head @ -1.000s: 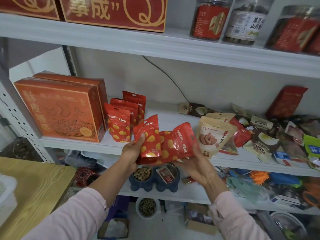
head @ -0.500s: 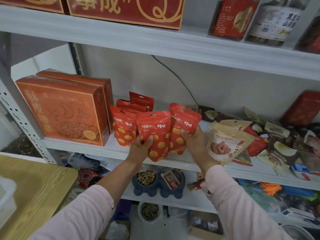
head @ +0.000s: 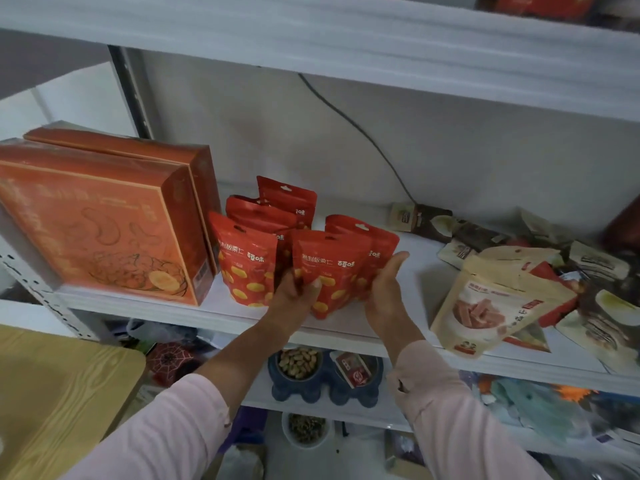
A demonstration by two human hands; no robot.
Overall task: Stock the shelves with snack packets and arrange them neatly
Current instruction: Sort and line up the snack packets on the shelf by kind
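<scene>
Now standing on the shelf (head: pixel 346 332), two red snack packets (head: pixel 329 271) join the row (head: pixel 246 268) beside the orange boxes (head: pixel 104 220), lowered from mid-air a moment ago. The left hand (head: pixel 294 296) pinches the front packet's corner, while the right hand (head: pixel 384 292) curls its fingers around the pair's side. Loose pouches (head: pixel 491 306) to the right likely come next.

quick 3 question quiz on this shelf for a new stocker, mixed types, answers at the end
1. True or false: the red packets stand to the right of the orange boxes.
2. The left hand grips: A a red packet, B a jar, C a box.
3. Fill in: the nut bowl sits one level ____ the packets.
Key: 1 true; 2 A; 3 below.
</scene>
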